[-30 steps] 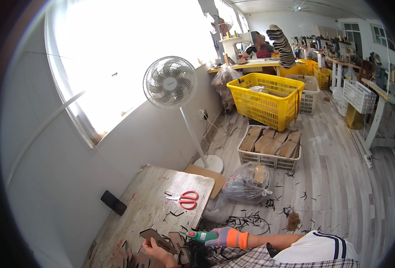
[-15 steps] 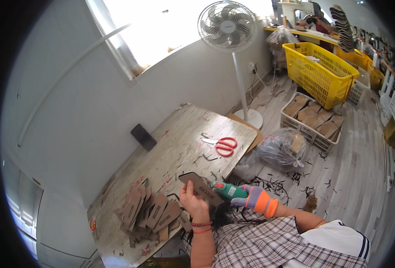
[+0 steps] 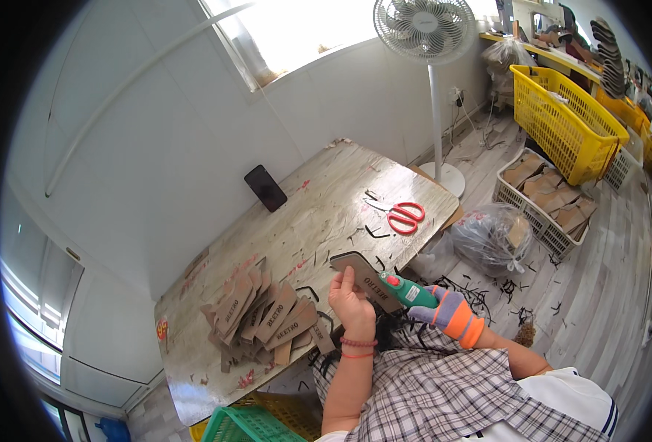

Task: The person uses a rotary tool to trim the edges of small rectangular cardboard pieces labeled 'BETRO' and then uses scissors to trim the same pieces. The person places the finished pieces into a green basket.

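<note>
My bare left hand (image 3: 353, 306), with beaded and red bands at the wrist, pinches a flat brown insole (image 3: 374, 281) with a dark edge and dark print. My right hand (image 3: 447, 317), in a grey and orange glove, is wrapped round a green handheld power tool (image 3: 414, 295) with a red part near its tip. That tip is at the insole's right edge; whether they touch is hard to tell. To the left on the worn table (image 3: 319, 214) lies a loose pile of similar brown insoles (image 3: 274, 317). Red-handled scissors (image 3: 405, 218) rest on the table beyond my hands.
A black phone (image 3: 265, 188) leans by the wall. A white fan (image 3: 425, 29) stands behind the table. Right of it are a yellow basket (image 3: 562, 125), a white crate (image 3: 536, 210) of brown pieces and a plastic bag (image 3: 492, 236). Below the table edge sits a green basket (image 3: 249, 426). Black trimmings litter the floor.
My view has shifted, so the table and room sit farther right and the green basket shows at the bottom. Both hands keep hold of the insole and the power tool, in nearly the same pose.
</note>
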{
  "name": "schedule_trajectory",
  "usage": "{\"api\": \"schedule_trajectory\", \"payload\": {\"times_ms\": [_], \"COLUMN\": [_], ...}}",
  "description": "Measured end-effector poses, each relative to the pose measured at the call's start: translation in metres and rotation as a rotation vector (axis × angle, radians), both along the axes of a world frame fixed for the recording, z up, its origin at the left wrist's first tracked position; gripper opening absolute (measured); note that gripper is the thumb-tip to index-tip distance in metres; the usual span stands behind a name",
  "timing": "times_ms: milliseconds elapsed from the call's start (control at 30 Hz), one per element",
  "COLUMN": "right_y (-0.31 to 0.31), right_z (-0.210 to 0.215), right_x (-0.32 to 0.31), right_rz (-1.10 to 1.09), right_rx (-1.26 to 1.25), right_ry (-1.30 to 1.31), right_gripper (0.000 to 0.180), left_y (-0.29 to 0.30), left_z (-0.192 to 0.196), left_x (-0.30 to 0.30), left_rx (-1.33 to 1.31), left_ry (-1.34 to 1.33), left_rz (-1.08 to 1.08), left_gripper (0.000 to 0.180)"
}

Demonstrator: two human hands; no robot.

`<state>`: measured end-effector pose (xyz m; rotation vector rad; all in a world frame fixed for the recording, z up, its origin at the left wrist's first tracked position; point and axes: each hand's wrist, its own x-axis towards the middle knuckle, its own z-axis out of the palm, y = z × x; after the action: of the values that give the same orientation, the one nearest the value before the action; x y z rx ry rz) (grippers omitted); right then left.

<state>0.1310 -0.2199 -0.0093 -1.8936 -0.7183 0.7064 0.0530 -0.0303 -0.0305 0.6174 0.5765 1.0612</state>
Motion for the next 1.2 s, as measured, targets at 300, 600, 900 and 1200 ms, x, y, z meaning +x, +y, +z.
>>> {"api": "schedule_trajectory", "payload": {"times_ms": [300, 600, 900, 1200], "right_y": [0.0, 0.001, -0.002, -0.001], "right_z": [0.008, 0.008, -0.003, 0.001], "right_x": [0.002, 0.009, 0.014, 0.013], "right_rz": [-0.028, -0.014, 0.041, 0.051], "right_rx": [0.066, 0.13, 0.143, 0.155], "right_ry": [0.089, 0.152, 0.234, 0.251], "right_gripper": [0.056, 0.05, 0.051, 0.051], "left_y": [-0.009, -0.018, -0.004, 0.008], "left_z": [-0.009, -0.013, -0.002, -0.003], "left_x": [0.004, 0.001, -0.003, -0.012], "left_rx": [0.011, 0.087, 0.324, 0.572], "left_ry": [0.029, 0.098, 0.25, 0.438], "left_rz": [-0.026, -0.055, 0.002, -0.023], "left_gripper": [0.01, 0.008, 0.014, 0.014]}}
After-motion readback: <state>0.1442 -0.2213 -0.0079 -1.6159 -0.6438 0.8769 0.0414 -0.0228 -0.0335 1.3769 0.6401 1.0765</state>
